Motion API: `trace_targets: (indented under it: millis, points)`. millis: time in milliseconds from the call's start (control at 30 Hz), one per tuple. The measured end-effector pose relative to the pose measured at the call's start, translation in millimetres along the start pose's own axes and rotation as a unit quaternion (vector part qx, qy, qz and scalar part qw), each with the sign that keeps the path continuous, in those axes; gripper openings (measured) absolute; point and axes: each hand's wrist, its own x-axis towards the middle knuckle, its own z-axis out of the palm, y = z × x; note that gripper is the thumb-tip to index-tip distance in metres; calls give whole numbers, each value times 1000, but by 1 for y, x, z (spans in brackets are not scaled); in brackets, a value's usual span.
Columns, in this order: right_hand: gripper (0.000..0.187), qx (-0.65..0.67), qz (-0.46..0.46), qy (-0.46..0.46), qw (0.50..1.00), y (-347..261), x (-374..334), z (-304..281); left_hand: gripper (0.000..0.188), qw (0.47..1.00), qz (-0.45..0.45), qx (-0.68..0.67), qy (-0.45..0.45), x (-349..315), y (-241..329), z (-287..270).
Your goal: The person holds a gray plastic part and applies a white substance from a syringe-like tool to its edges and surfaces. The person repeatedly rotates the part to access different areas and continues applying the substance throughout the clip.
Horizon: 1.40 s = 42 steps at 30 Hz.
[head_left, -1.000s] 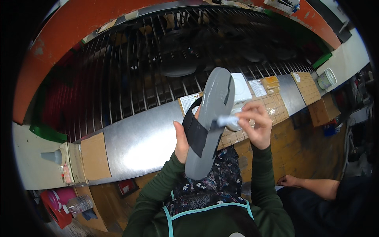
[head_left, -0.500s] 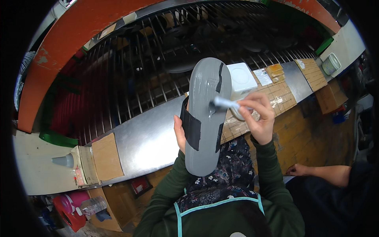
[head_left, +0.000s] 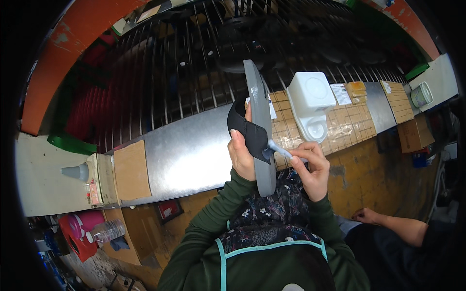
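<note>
Behind, a rack of metal bars recedes into shadow, its contents hard to make out. In front runs the metal bench, partly covered by the sandal, held upright above its front edge: grey sole nearly edge-on, black strap bulging leftward. The left hand grips it, thumb on the strap, most fingers hidden. The right hand, bent inward, pinches a pale brush, its dark tip at the strap's end; contact is unclear.
</note>
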Motion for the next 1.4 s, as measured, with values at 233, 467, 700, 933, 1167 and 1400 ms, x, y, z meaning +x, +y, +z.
trace_targets:
  millis: [233,467,700,933,1167,1400]
  points:
    - [15,-95,-51,51,993,0,13,3,68,997,28,77,18,-2,-8,-1]
    - [19,-221,-114,100,964,-4,24,0,63,991,36,128,-12,-1,-5,-3]
    - [26,-287,-212,133,925,-3,37,-6,70,994,3,74,-75,2,1,-1]
    - [28,-299,-220,88,924,-5,37,-14,69,993,-7,82,-80,6,2,0]
    - [27,-302,-218,74,925,-4,36,-16,64,992,49,115,-29,10,-3,5]
    - [27,-299,-210,66,929,-5,33,-17,65,990,57,126,-26,14,-3,4]
